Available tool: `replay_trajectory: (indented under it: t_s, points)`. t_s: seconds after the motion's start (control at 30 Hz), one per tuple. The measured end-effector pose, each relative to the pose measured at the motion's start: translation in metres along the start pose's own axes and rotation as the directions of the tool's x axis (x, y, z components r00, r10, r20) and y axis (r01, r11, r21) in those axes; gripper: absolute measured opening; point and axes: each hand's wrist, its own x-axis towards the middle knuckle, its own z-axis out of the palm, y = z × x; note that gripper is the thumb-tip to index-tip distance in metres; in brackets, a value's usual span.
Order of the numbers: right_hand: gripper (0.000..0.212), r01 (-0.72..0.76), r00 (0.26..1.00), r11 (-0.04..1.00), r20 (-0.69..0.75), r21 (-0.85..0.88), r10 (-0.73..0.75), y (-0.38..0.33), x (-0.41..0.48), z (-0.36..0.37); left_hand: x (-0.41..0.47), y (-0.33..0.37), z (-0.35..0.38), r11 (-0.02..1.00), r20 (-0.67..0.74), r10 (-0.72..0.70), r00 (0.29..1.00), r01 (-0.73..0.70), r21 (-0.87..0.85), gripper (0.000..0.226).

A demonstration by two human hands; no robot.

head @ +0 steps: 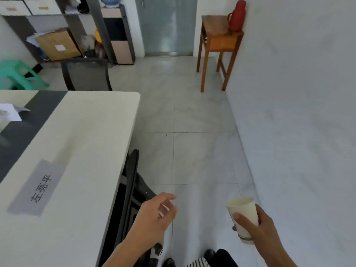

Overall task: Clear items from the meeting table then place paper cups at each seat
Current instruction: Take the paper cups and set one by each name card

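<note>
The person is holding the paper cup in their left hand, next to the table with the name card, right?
No. The head view shows the paper cup gripped in the right hand, not the left hand. The table with the name card is indeed alongside.

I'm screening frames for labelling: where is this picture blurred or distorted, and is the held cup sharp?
Head view: motion blur smears the papers and softens the name card on the meeting table; the wide-angle lens slants the wall; the paper cup in the right hand is fairly sharp.
</note>
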Motion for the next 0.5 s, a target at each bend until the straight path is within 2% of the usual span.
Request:
replay_trajectory:
  t_s: [0.1, 0.23, 0.37, 0.5]
  points:
    - [0.066, -0.022, 0.999, 1.000, -0.049, -0.008, 0.021, -0.001, 0.044, -0.023, 0.051, 0.016, 0.007, 0.999, 0.025, -0.018, 1.000, 0.017, 0.033, 0.020]
    - [0.068, -0.025, 0.999, 0.999, -0.035, -0.048, 0.023, -0.022, 0.127, -0.049, 0.122, 0.034, 0.020, 0.997, -0.017, -0.073, 0.997, 0.073, 0.027, 0.019]
    - [0.069, 0.039, 0.998, 0.991, 0.051, -0.127, -0.033, -0.071, 0.219, -0.061, 0.180, 0.067, 0.024, 0.994, -0.093, -0.108, 0.990, 0.106, -0.027, 0.017]
    - [0.067, 0.143, 0.972, 0.965, 0.215, -0.219, -0.095, -0.132, 0.306, -0.046, 0.218, 0.083, 0.009, 0.981, -0.210, -0.177, 0.961, 0.155, -0.115, 0.018]
